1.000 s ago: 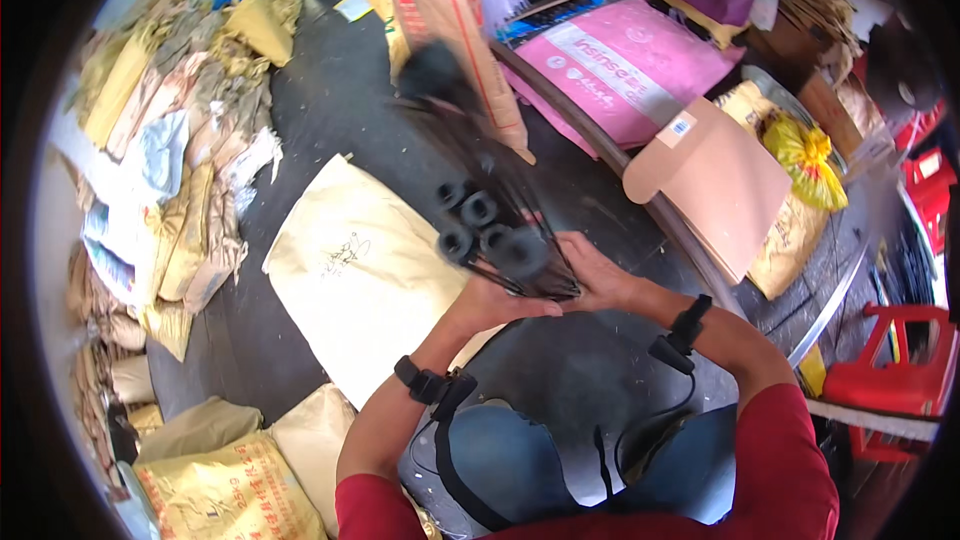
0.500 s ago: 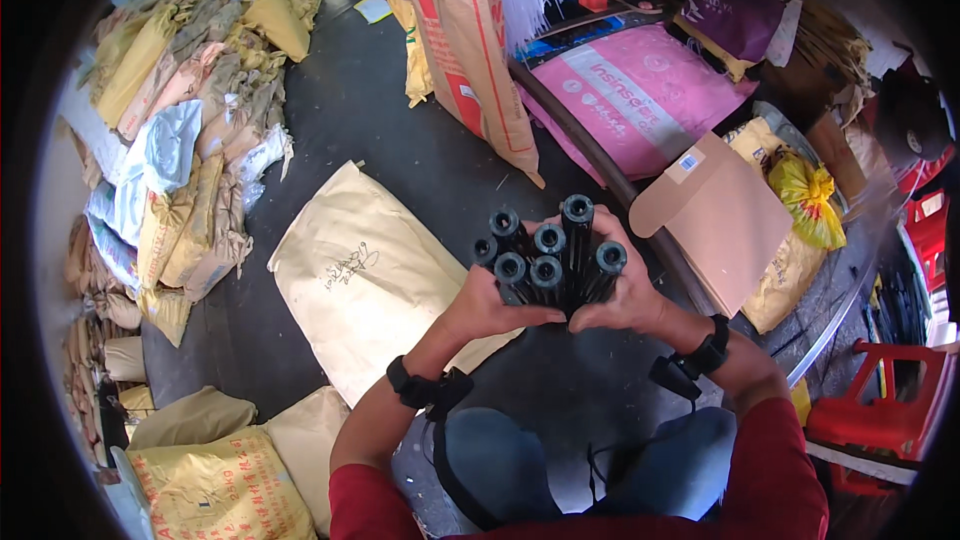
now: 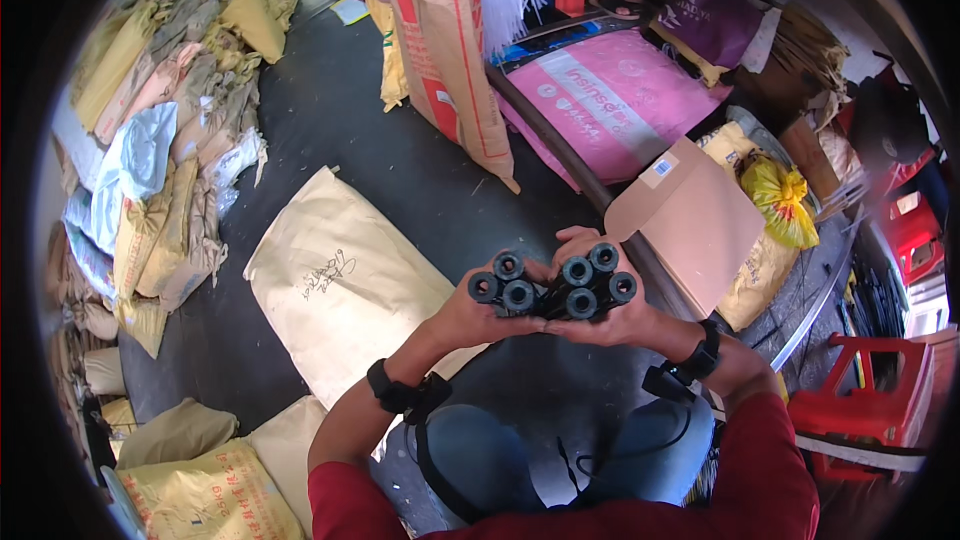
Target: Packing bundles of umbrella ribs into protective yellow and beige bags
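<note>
Black hollow tubes with round open ends are gathered between my two hands above my knees. My left hand (image 3: 462, 316) is closed round three of the black tubes (image 3: 517, 296). Several more black tubes (image 3: 579, 303) sit in my right hand (image 3: 626, 318), its fingers wrapped about their outer side. The two bundles stand side by side with a small gap between them, ends facing up. Both hands touch at their near edges. The lower lengths of the tubes are hidden. Left of my hands lies a flat cream paper sack (image 3: 350, 285) with handwriting on it.
A tall brown paper sack (image 3: 440, 50) stands ahead, near a pink bag (image 3: 610, 105). To the right are a brown cardboard folder (image 3: 685, 225), a knotted yellow bag (image 3: 780, 202) and a red stool (image 3: 860, 390). Piled sacks (image 3: 165, 170) line the left. A dark bar runs beside the pink bag.
The tubes, mixed in one cluster before, are now parted into a left and a right bundle. Their ends sit more level. The whole view has shifted slightly.
</note>
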A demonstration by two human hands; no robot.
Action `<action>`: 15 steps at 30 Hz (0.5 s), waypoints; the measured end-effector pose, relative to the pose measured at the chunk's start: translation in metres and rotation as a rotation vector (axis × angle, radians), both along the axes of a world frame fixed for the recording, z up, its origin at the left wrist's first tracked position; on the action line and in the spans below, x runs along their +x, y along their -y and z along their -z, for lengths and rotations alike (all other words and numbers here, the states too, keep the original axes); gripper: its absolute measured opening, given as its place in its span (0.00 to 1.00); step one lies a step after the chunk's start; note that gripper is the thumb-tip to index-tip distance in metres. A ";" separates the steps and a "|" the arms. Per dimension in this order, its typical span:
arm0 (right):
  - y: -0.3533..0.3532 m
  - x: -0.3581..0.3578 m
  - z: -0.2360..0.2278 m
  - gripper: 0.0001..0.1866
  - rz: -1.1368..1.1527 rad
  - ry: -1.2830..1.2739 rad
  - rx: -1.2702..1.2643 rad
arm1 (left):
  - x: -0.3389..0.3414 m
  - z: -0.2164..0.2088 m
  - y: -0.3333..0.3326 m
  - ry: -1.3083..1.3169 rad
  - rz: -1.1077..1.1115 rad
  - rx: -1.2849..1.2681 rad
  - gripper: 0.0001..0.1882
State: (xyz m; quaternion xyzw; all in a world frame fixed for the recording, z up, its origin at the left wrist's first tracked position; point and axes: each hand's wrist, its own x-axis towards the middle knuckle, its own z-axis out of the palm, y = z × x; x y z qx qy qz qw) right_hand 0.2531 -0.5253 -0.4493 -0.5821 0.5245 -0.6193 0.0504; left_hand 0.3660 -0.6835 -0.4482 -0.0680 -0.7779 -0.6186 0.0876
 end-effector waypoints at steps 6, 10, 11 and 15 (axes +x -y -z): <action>0.002 0.002 0.002 0.33 0.014 -0.005 -0.004 | 0.003 0.000 0.002 -0.031 -0.004 -0.003 0.22; 0.001 0.002 0.001 0.34 0.047 -0.001 0.004 | 0.002 -0.001 0.002 -0.023 0.002 -0.010 0.21; 0.000 0.002 0.001 0.34 0.051 0.000 -0.002 | -0.001 -0.003 0.001 -0.058 0.010 -0.044 0.21; -0.006 0.001 -0.004 0.34 0.042 0.010 0.035 | -0.004 -0.006 -0.004 -0.115 0.014 -0.063 0.21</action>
